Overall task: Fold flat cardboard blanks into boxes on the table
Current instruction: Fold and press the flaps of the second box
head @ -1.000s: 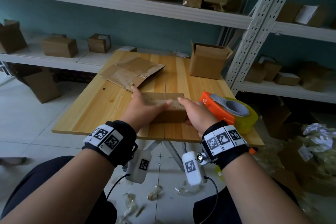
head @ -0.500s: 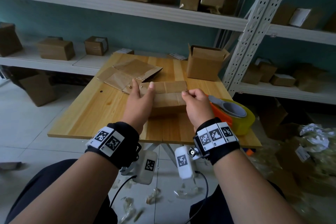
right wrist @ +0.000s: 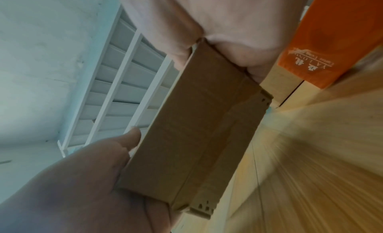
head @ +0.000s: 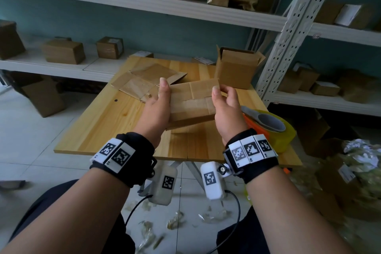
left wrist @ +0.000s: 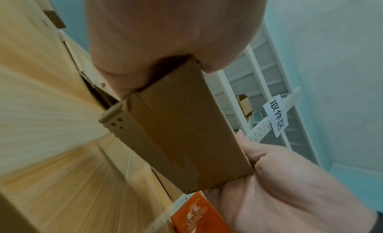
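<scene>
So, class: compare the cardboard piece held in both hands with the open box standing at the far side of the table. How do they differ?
1. The held cardboard blank is still collapsed flat; the open box is squared up with flaps raised.
2. The blank is lifted above the table, gripped by the left hand and right hand; the box rests on the table, untouched.
Both are plain brown cardboard.

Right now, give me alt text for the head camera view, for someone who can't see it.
Two hands, left hand and right hand, hold a flattened cardboard blank by its ends above a wooden table. More flat blanks, an open box and a tape dispenser sit on the table.
</scene>
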`<action>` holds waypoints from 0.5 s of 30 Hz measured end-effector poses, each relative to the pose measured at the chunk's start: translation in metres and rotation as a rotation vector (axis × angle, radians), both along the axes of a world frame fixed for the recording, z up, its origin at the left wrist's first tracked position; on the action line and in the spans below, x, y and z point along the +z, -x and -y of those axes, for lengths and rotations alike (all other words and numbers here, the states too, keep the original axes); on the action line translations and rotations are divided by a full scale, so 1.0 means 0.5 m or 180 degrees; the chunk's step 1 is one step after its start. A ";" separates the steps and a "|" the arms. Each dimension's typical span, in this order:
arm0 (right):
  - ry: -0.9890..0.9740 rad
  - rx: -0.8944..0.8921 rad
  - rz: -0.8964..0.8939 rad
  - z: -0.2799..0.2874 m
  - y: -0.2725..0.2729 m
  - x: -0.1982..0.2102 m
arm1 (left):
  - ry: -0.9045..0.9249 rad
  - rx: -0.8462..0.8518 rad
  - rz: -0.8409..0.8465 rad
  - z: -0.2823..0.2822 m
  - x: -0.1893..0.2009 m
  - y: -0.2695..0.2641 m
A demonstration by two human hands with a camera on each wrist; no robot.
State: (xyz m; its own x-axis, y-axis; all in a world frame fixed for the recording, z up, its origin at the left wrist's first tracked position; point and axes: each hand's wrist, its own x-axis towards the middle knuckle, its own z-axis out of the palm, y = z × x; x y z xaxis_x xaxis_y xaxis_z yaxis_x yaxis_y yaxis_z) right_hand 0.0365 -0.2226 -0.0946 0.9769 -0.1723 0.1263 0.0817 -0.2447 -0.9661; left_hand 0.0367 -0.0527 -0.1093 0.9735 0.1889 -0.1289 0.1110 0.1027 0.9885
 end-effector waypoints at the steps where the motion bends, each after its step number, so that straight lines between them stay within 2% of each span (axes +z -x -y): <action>1: -0.0074 -0.0016 0.0012 0.000 -0.002 -0.001 | 0.0084 -0.0049 0.0016 -0.001 -0.002 -0.001; 4: -0.0305 0.0090 0.0001 0.005 -0.002 0.000 | 0.0197 -0.0168 0.0161 -0.004 0.007 0.000; 8: 0.0299 0.0158 0.0336 0.001 0.006 -0.002 | 0.0121 -0.0190 0.0346 -0.010 0.019 0.012; 11: 0.0316 0.0154 0.0406 0.002 0.009 -0.002 | -0.0013 -0.0468 0.0713 -0.004 0.015 0.021; 15: 0.0429 0.0285 0.0207 -0.008 0.017 0.002 | -0.0083 -0.0203 0.0806 0.003 0.004 0.019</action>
State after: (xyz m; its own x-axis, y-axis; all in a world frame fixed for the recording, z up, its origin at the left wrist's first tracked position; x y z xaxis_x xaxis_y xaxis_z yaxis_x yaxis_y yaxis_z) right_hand 0.0279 -0.2185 -0.0935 0.9766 -0.0623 0.2057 0.1701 -0.3606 -0.9171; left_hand 0.0274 -0.0542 -0.1071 0.9841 0.1264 0.1245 -0.1349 0.0776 0.9878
